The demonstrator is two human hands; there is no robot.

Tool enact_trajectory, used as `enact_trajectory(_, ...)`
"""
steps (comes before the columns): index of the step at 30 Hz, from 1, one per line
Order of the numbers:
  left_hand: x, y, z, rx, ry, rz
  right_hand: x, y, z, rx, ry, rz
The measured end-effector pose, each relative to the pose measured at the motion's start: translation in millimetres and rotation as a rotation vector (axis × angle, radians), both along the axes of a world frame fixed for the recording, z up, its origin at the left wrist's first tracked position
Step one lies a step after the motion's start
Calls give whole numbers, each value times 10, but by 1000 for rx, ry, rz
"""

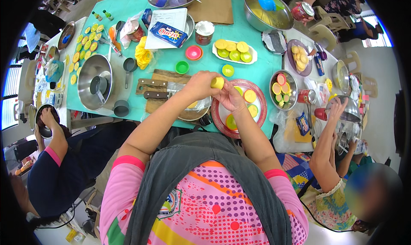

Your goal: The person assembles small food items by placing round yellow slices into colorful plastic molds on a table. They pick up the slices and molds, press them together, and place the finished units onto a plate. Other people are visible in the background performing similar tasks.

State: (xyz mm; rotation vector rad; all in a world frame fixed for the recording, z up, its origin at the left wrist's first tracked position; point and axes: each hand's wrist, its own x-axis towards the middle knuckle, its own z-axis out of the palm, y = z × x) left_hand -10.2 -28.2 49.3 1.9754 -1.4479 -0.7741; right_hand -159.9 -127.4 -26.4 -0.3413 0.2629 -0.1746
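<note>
**Both hands on a small yellow cup, right above the red-rimmed plate**

Head view: left hand [199, 85] and right hand [230, 97] meet at table edge, just in front of the person's chest. Between them a small yellow mould cup [218, 82], round, no real long axis; it looks tipped on its side but the angle is hard to read. Left hand's fingers curl narrow around the cup from the left. Right hand's fingertips touch it from below and to the right, palm half open. Cannot tell which hand carries the weight; the left looks to have more of it.

Key relation: the cup sits over the near-left rim of the red-rimmed round plate [260, 100], which lies directly under and to the right of the hands. The right hand is the nearer one to the plate, partly above it. On the plate are yellow and green pieces, apart from each other.

Left of the hands: wooden cutting board [159, 76] with a cleaver [155, 87], blade end toward the left hand, close by but not touched. Further off, past the plate: white oblong dish [253, 53] of yellow and green cups, and a loose green cup [227, 70].

Other people's arms at both sides, well apart from the cup.
</note>
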Motion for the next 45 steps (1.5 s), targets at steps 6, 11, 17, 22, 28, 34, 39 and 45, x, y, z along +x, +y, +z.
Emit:
enact_trajectory(6, 141, 28, -45, 70, 185, -39, 27, 28, -9, -21, 94, 2)
enact_trajectory(11, 390, 194, -140, 37, 442, 128, 116, -24, 152, -113, 310, 33)
enact_trajectory(17, 653, 641, -102, 68, 729, 328, 262, -65, 209, -590, 405, 315)
enact_trajectory(22, 697, 1029, -99, 129, 643, 187, 497, 164, 131, -1948, 236, 359)
enact_trajectory(28, 315, 1223, -254, 174, 229, -161, 675, 201, 73, -2294, 21, 456)
enact_trajectory(34, 99, 1279, -348, 241, 201, -242, 723, 187, 45, -2341, -3, 515)
enact_trajectory(39, 95, 1297, -351, 248, 185, -232, 736, 258, 67, -2390, 68, 493)
enact_trajectory(45, 195, 1210, -227, 188, 315, -226, 660, 245, 134, -2387, 102, 444)
